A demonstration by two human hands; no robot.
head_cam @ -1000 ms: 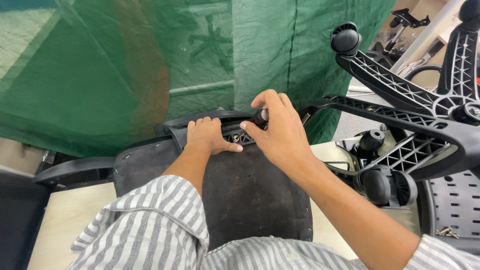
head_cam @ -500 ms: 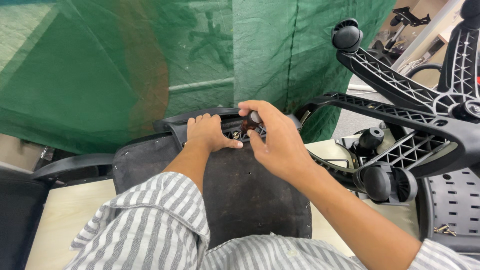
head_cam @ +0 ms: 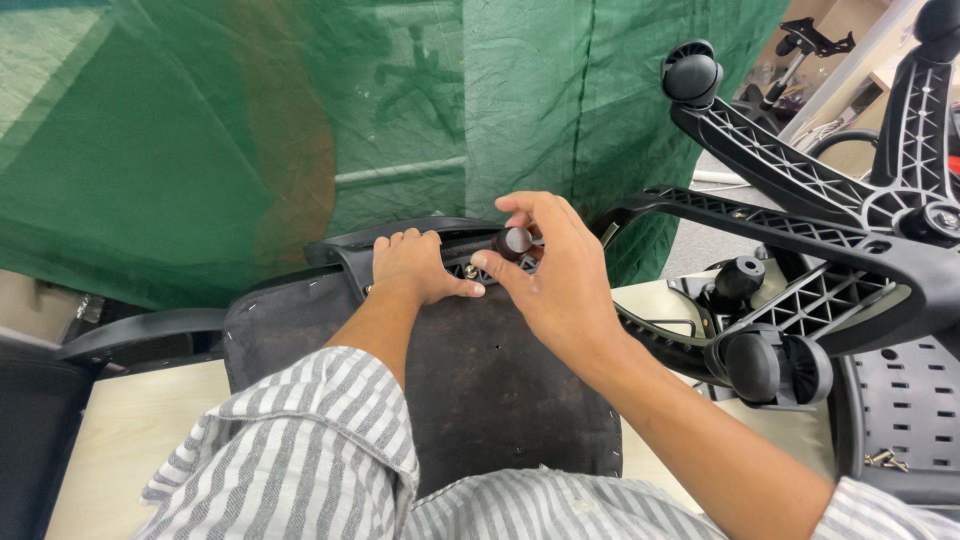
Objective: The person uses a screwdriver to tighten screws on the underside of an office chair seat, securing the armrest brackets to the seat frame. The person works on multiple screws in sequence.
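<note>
Knob pinched within right hand fingertip grip

Both hands, left and right, work a black knob on the upturned seat.

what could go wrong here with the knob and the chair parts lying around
1. The right hand pinches the small dark knob by fingertips only; it might slip and drop behind the seat.
2. The left hand rests at the bracket, so its fingers could get nipped.
3. The wheeled base lies close by the right forearm; a bump could shift it.
4. Loose screws nearby could roll away.
</note>
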